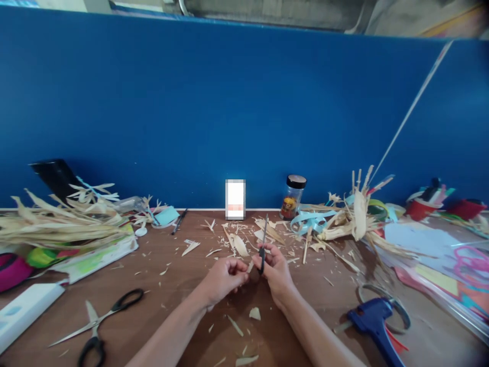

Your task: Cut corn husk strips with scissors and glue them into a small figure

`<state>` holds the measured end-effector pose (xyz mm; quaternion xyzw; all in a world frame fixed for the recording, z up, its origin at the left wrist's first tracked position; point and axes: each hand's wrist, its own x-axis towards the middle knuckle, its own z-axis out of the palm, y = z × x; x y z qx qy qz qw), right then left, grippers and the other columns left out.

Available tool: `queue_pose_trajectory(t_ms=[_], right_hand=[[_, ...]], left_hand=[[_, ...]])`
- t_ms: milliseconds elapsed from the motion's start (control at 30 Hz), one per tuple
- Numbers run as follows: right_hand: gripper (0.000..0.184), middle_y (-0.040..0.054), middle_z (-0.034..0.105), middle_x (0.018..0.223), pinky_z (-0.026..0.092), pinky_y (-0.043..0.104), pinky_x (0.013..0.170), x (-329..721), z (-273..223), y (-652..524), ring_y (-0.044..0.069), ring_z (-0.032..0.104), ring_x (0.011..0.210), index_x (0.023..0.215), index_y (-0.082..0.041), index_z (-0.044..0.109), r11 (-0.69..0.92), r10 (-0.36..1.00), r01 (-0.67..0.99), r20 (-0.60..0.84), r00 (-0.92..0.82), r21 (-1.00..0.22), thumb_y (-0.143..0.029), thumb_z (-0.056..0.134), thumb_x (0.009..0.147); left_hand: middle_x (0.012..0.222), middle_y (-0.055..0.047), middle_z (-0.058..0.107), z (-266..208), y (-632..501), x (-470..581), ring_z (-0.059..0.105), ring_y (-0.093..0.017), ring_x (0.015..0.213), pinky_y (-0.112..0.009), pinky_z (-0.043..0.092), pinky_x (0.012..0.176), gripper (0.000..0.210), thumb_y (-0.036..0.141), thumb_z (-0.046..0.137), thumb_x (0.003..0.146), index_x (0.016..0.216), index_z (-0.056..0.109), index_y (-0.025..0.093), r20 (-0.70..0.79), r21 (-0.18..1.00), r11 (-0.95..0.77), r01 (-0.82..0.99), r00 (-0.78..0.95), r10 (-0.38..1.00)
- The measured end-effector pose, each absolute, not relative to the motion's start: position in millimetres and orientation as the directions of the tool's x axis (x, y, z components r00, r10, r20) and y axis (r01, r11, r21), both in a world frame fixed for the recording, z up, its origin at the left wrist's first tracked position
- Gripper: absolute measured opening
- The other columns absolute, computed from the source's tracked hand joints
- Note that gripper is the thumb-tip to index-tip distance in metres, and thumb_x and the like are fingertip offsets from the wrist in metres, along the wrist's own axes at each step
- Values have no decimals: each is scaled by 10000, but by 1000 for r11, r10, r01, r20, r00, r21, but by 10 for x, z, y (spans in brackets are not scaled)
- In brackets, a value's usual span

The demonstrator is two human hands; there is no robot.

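My left hand (229, 275) pinches a small pale piece of dried corn husk (250, 266) over the middle of the table. Close beside it, my right hand (278, 272) is closed around black-handled scissors (262, 253), whose narrow blades point away from me. The fingers of my right hand also come near the husk piece; whether they touch it I cannot tell. Husk scraps lie around and beyond both hands, among them a broader curled strip (239, 244). Nearer to me is a small cut piece (255, 313).
At left lie open scissors (95, 322), a white power strip (28, 311) and a husk pile (64, 229). A blue glue gun (372, 316) rests at right, before more husks (359, 219). A black-lidded jar (293, 196) stands near the blue partition (229, 102).
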<state>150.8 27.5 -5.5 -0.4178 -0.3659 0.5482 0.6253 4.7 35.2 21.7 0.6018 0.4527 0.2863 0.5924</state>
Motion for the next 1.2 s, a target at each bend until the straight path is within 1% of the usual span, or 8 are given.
queue_pose_trajectory(t_ms=[167,267,533,867,933,1067,1133,1200], right_hand=[[488,-55,585,614,365,178,477,1504,-50,263,84,492,502,968,-203,495,22,998,-363,-1,63,-932,-247,763,563],[490,-46,594,615,386,196,492,1476,-23,246,95,512,505,960,-197,494,9,999,-331,-2,34,-944,-256,765,557],[522,-36,593,611,393,204,490,1453,12,228,106,519,515,959,-186,499,7,998,-278,-11,61,-961,-281,781,530],[519,-37,587,610,390,207,500,1452,-21,225,105,503,525,973,-190,498,17,999,-292,4,46,-956,-269,780,544],[507,-41,576,610,368,191,483,1472,-40,237,93,483,516,982,-190,501,18,997,-287,-3,75,-958,-270,772,561],[482,-43,552,631,301,166,423,1551,-59,280,89,459,513,982,-206,509,56,972,-341,-27,235,-938,-313,756,582],[493,-40,552,645,297,170,415,1575,-54,291,99,469,521,1003,-220,507,65,964,-356,-34,264,-932,-328,750,588],[495,-42,545,637,311,181,427,1563,-39,284,102,466,519,1030,-223,510,69,971,-317,-9,238,-946,-331,739,604]], left_hand=[[606,12,563,209,357,67,430,-60,451,-192,337,426,249,329,651,623,756,589,128,-167,981,115,155,381,909],[543,11,557,170,370,59,465,-71,441,-193,345,427,243,348,646,626,696,570,129,-192,979,152,137,363,912],[539,-23,601,139,360,76,547,-107,500,-237,428,513,265,347,700,567,620,549,135,-195,980,195,32,314,929],[588,-24,609,197,354,67,581,-129,525,-267,460,524,272,384,664,592,662,571,138,-222,975,217,52,352,909],[556,-17,599,179,350,63,576,-132,503,-268,456,505,259,368,669,581,648,562,142,-236,972,224,77,360,903],[503,-11,585,116,350,74,560,-130,460,-251,433,466,225,326,674,574,641,560,144,-275,961,239,140,365,889],[513,-8,586,110,359,76,562,-124,479,-237,425,477,211,324,658,599,662,571,143,-241,970,220,102,323,915],[528,2,584,132,378,61,550,-111,490,-219,409,481,213,333,652,614,682,583,144,-200,980,199,33,258,945]])
